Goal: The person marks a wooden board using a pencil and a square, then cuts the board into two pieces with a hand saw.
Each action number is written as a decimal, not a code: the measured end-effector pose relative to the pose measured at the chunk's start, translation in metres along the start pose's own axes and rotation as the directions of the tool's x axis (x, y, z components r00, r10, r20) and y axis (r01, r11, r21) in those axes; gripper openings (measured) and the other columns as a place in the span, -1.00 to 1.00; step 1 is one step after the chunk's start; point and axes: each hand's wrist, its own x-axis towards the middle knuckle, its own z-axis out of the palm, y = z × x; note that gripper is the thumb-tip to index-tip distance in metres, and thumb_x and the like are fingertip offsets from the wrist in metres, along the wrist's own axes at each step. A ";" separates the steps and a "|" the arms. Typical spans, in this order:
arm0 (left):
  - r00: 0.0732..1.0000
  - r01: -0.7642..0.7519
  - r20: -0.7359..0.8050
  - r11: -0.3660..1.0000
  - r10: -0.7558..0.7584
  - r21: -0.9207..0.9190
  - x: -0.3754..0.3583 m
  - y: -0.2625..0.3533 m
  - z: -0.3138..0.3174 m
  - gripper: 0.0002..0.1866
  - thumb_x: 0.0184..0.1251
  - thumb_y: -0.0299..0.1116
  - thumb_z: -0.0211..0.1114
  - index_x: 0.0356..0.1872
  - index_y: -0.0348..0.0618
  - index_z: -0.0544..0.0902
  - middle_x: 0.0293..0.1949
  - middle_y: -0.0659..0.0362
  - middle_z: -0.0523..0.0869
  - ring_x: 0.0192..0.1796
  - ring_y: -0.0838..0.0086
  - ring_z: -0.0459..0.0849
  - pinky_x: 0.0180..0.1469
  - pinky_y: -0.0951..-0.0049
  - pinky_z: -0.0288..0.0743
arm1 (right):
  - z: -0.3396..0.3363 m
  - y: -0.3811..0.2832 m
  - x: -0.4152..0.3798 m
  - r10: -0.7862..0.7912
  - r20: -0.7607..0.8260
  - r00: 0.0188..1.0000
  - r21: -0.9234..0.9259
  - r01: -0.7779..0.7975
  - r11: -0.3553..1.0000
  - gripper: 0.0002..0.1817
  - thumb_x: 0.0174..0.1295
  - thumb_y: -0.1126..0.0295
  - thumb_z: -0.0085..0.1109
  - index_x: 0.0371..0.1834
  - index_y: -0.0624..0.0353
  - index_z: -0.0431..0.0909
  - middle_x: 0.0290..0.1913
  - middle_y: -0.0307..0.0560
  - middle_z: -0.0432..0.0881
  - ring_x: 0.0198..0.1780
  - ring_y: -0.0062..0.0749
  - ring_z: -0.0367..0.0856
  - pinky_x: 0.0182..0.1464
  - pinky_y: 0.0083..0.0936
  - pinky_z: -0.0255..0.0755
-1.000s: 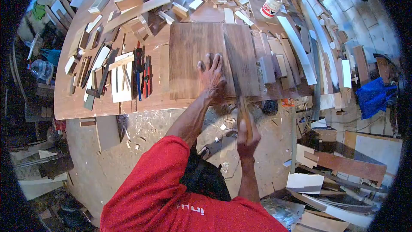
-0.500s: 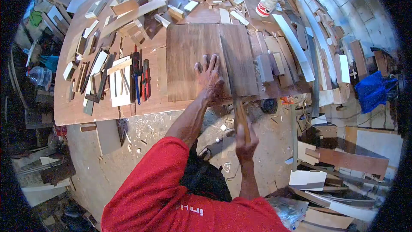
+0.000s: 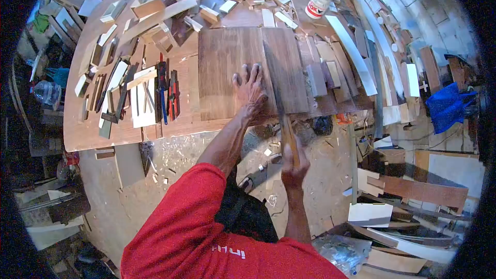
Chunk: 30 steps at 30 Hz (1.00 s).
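A brown wood-grained board (image 3: 227, 51) lies flat at the front edge of the workbench. My left hand (image 3: 250, 93) rests on it, palm down with fingers spread. My right hand (image 3: 295, 165), below the bench edge, is wrapped round the wooden handle of a saw (image 3: 282, 104). The saw's dark, narrow blade runs up over the board along a line just right of my left hand. Motion blurs the handle and fingers somewhat.
On the workbench (image 3: 181, 126), clamps (image 3: 173, 95) and wood strips lie left of the board. Wood blocks (image 3: 316, 80) sit at its right. A white glue bottle (image 3: 317, 5) stands behind. Offcuts fill the far side; a blue bag (image 3: 447, 107) is at right.
The right hand and saw handle have shifted very slightly down and left. The left hand remains on the board, and the whole view has moved slightly.
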 end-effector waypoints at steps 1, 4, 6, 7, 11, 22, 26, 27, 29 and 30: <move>0.999 0.008 0.045 1.000 -0.008 -0.001 0.001 0.001 -0.005 -0.15 0.04 -0.09 0.33 0.45 0.16 0.24 0.47 0.37 0.23 0.51 0.22 0.09 0.41 -0.18 -0.06 | 0.005 0.000 0.018 0.031 0.056 0.998 -0.027 -0.030 0.999 -0.53 0.40 0.21 -0.04 0.15 0.43 0.48 -0.01 0.19 0.66 0.00 -0.24 0.64 0.06 -0.38 0.46; 1.000 0.016 0.001 0.998 -0.016 -0.059 0.001 0.000 -0.002 -0.16 0.04 -0.10 0.31 0.44 0.14 0.26 0.47 0.36 0.23 0.52 0.21 0.09 0.41 -0.19 -0.08 | -0.002 -0.001 0.006 0.009 0.061 0.998 -0.058 -0.006 0.998 -0.52 0.40 0.23 -0.02 0.19 0.45 0.45 0.01 0.18 0.65 0.02 -0.28 0.62 0.07 -0.41 0.46; 1.000 0.020 -0.020 0.998 -0.021 -0.055 0.005 0.001 0.002 -0.19 0.06 -0.11 0.28 0.44 0.14 0.27 0.47 0.35 0.23 0.52 0.20 0.09 0.41 -0.20 -0.09 | -0.016 -0.009 -0.024 -0.010 0.037 0.999 0.059 0.008 0.998 -0.53 0.39 0.25 0.01 0.17 0.45 0.47 0.01 0.20 0.65 0.01 -0.29 0.63 0.05 -0.41 0.47; 0.999 0.027 -0.032 0.998 -0.029 -0.048 0.004 0.000 0.004 -0.21 0.08 -0.11 0.26 0.44 0.14 0.28 0.47 0.34 0.23 0.52 0.20 0.08 0.41 -0.21 -0.09 | -0.014 -0.009 -0.022 -0.013 0.045 0.999 0.056 0.010 0.998 -0.53 0.39 0.25 0.01 0.17 0.45 0.47 0.01 0.20 0.65 0.01 -0.29 0.63 0.05 -0.41 0.47; 0.999 0.019 0.034 0.994 -0.015 -0.105 0.001 0.004 -0.015 -0.27 0.13 -0.15 0.20 0.42 0.10 0.31 0.46 0.33 0.26 0.52 0.19 0.09 0.42 -0.21 -0.10 | 0.000 0.008 0.010 0.044 0.035 0.998 -0.056 -0.042 0.998 -0.55 0.39 0.25 0.00 0.14 0.45 0.49 -0.06 0.20 0.67 -0.07 -0.23 0.65 -0.01 -0.38 0.48; 1.000 0.008 0.012 0.991 -0.007 -0.130 0.000 0.002 -0.017 -0.30 0.13 -0.20 0.18 0.40 0.04 0.35 0.44 0.31 0.29 0.52 0.18 0.09 0.42 -0.18 -0.08 | 0.000 -0.001 0.024 0.127 0.130 0.983 -0.067 -0.119 0.991 -0.54 0.39 0.20 -0.03 0.15 0.40 0.50 -0.08 0.08 0.68 -0.03 -0.33 0.60 0.06 -0.40 0.44; 0.999 0.023 0.034 0.988 -0.018 -0.150 0.006 0.003 -0.018 -0.27 0.11 -0.16 0.21 0.41 0.08 0.33 0.45 0.32 0.26 0.51 0.19 0.09 0.40 -0.20 -0.07 | -0.019 -0.008 -0.029 0.058 0.035 0.998 0.060 -0.060 0.996 -0.56 0.38 0.26 -0.02 0.16 0.39 0.50 0.00 0.17 0.66 0.04 -0.29 0.62 0.09 -0.42 0.44; 0.999 0.004 -0.035 0.996 -0.008 -0.089 0.006 0.000 0.001 -0.25 0.09 -0.13 0.23 0.42 0.10 0.32 0.46 0.32 0.25 0.51 0.20 0.09 0.39 -0.20 -0.06 | -0.019 -0.009 -0.027 0.055 0.045 0.997 0.057 -0.057 0.997 -0.56 0.38 0.26 -0.02 0.16 0.39 0.50 0.00 0.17 0.66 0.04 -0.29 0.62 0.09 -0.42 0.44; 0.996 -0.016 -0.085 1.000 0.014 -0.026 -0.007 0.000 0.003 -0.23 0.08 -0.10 0.24 0.42 0.12 0.31 0.46 0.33 0.24 0.51 0.20 0.09 0.39 -0.21 -0.06 | -0.021 -0.010 -0.035 0.019 -0.019 1.000 0.028 -0.019 0.999 -0.56 0.39 0.26 -0.02 0.17 0.39 0.49 -0.01 0.15 0.66 0.02 -0.27 0.63 0.08 -0.41 0.45; 0.998 -0.011 -0.054 1.000 0.011 -0.016 -0.002 0.000 0.002 -0.22 0.07 -0.08 0.26 0.42 0.13 0.30 0.46 0.33 0.23 0.51 0.21 0.08 0.39 -0.21 -0.06 | -0.014 -0.009 -0.016 0.026 -0.002 1.000 0.014 -0.026 1.000 -0.55 0.39 0.25 -0.02 0.17 0.40 0.49 -0.02 0.15 0.67 0.03 -0.24 0.64 0.08 -0.40 0.46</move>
